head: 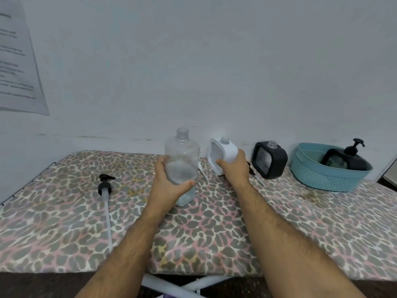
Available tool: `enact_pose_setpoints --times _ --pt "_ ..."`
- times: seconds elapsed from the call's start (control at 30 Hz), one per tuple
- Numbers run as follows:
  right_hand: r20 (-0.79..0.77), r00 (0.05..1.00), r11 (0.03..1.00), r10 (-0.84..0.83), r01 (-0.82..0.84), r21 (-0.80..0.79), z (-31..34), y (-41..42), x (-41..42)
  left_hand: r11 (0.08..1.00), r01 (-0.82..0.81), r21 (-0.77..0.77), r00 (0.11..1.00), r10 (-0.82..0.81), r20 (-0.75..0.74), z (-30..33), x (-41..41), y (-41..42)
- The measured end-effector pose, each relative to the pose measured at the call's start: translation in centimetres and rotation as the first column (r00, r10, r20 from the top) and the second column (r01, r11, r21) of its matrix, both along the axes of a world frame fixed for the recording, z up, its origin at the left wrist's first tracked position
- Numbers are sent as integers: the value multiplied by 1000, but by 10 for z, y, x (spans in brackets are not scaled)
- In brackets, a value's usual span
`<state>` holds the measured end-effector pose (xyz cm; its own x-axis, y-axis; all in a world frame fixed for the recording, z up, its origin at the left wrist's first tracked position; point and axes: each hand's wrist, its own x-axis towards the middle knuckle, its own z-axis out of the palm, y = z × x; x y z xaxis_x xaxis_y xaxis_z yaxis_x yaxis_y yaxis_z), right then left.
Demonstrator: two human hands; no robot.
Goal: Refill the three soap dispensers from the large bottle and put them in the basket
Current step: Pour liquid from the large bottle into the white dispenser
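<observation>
Upright at mid-table, the large bottle (182, 155) is uncapped, clear, probably light, slick plastic with little liquid; the left hand (169, 186) wraps its lower body. Just right of it, the right hand (234, 168) grips the white dispenser (223, 154) by its rigid side.

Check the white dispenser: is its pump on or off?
Off. The white dispenser, gripped by the right hand, shows a bare neck on top with no pump head.

Head-worn view, forward and down over the table (214, 233).
</observation>
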<state>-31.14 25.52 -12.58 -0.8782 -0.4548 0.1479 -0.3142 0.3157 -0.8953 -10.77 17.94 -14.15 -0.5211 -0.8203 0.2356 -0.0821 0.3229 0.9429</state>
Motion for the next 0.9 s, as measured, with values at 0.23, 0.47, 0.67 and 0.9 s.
enact_pose_setpoints --times 0.23,0.47,0.67,0.9 --pt "-35 999 996 -10 6 -85 1 21 14 1000 20 4 1000 -20 1 2 5 4" --pt "-60 997 981 55 -65 -184 2 95 57 999 -31 -14 999 32 23 9 7 17" --pt "-92 993 984 80 -93 -154 -13 150 85 995 -97 -29 995 96 -18 11 12 39" --pt "-110 991 984 73 -90 -155 -20 184 101 995 -78 -57 995 75 -60 11 29 71"
